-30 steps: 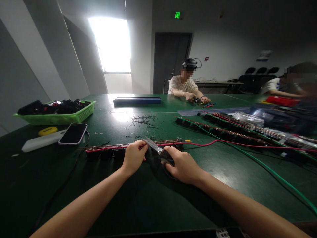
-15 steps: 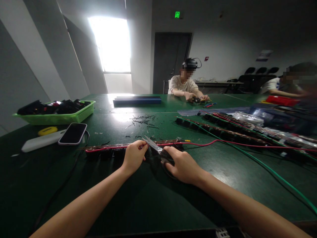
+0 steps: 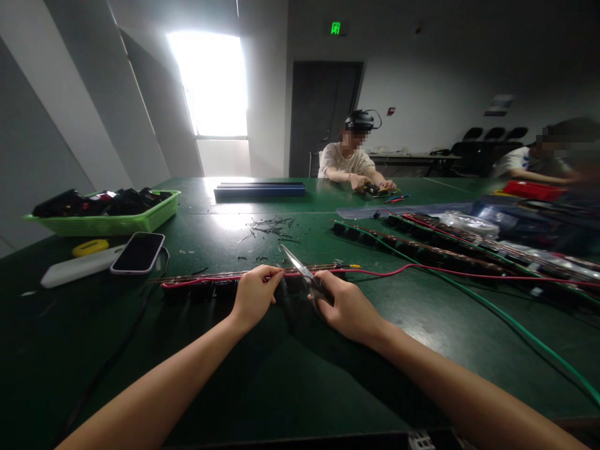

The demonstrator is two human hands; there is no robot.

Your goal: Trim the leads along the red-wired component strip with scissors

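Observation:
A long dark strip of switch parts [image 3: 201,284] with a red wire [image 3: 398,270] along it lies across the green table [image 3: 281,375]. My left hand [image 3: 253,297] is closed on the strip and wire, pinching them near the middle. My right hand [image 3: 349,309] is closed round the black handles of a pair of scissors [image 3: 304,275]. The shiny blades point up and to the left, lifted over the wire just right of my left fingers.
A phone [image 3: 138,252], a white case [image 3: 77,265] and a yellow tape measure [image 3: 90,247] lie at left, before a green basket [image 3: 154,215] of black parts. Wire offcuts [image 3: 269,228] lie ahead. More wired strips [image 3: 445,250] fill the right. Two persons sit beyond.
My right hand has raised the scissors and tilted the blades more upright, moving slightly away from me. My left hand stays on the strip.

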